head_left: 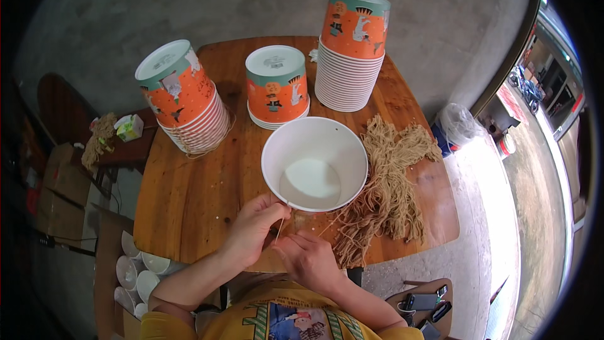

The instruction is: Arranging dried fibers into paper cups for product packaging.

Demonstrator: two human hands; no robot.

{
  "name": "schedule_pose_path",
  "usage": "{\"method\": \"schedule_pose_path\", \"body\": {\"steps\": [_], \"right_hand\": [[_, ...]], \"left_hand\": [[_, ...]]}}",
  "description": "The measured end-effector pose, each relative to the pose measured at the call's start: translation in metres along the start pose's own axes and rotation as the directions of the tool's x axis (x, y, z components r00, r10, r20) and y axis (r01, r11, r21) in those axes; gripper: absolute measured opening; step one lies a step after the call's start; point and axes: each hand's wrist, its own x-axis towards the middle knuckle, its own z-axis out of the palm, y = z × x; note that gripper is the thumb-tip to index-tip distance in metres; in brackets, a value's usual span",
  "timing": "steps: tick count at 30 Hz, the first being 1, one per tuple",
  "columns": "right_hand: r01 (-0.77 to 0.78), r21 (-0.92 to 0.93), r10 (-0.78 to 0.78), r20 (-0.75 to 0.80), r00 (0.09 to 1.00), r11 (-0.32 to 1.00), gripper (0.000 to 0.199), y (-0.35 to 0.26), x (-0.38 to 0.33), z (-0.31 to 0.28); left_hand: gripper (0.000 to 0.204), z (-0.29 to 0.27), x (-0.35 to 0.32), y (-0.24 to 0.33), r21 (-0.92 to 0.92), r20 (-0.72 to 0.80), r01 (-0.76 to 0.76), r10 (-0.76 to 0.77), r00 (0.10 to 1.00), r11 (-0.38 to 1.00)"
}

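A white paper bucket (302,145) stands in front of me on the wooden table, its open mouth tilted toward me. My left hand (255,223) is closed at the bucket's near rim, thumb and finger pinching a thin tan string (279,232) there. Just below and to the right, my right hand (308,257) is closed around the string's lower part; its fingertips are partly hidden. Beside the bucket on the right lies a loose heap of tan strings (393,182), some reaching close to my right hand.
Orange-and-green bucket stacks stand upside down on the table (201,214): a left stack (182,101) with strings hanging, a short middle stack (277,85), a tall right stack (352,50). A box of white buckets (129,271) sits lower left, a stool with devices (428,302) lower right.
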Motion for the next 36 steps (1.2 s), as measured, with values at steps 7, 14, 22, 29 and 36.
{"method": "schedule_pose_path", "body": {"steps": [7, 14, 22, 29, 36], "right_hand": [[0.109, -0.081, -0.103, 0.073, 0.992, 0.991, 0.015, 0.005, 0.006, -0.004], [0.058, -0.188, -0.051, 0.045, 0.998, 0.980, 0.011, 0.004, 0.005, 0.010], [0.122, -0.126, -0.115, 0.058, 0.992, 0.985, 0.013, -0.010, 0.010, 0.029], [0.088, -0.112, -0.080, 0.078, 0.994, 0.990, 0.008, -0.009, 0.011, 0.032], [-0.042, 0.372, -0.037, 0.203, 0.979, 0.927, 0.015, -0.025, 0.019, -0.005]], "left_hand": [[0.006, -0.003, 0.006, -0.005, 0.205, -0.020, -0.223, 0.232, 0.973, 0.953], [0.009, -0.005, 0.000, -0.004, 0.051, 0.087, -0.132, 0.127, 0.988, 0.990], [0.009, -0.017, 0.004, 0.009, 0.187, 0.076, -0.218, 0.207, 0.975, 0.958], [0.006, -0.022, 0.013, 0.017, 0.124, -0.009, -0.234, 0.237, 0.972, 0.964], [0.018, -0.038, 0.028, 0.017, 0.187, -0.019, -0.366, 0.376, 0.926, 0.911]]}}
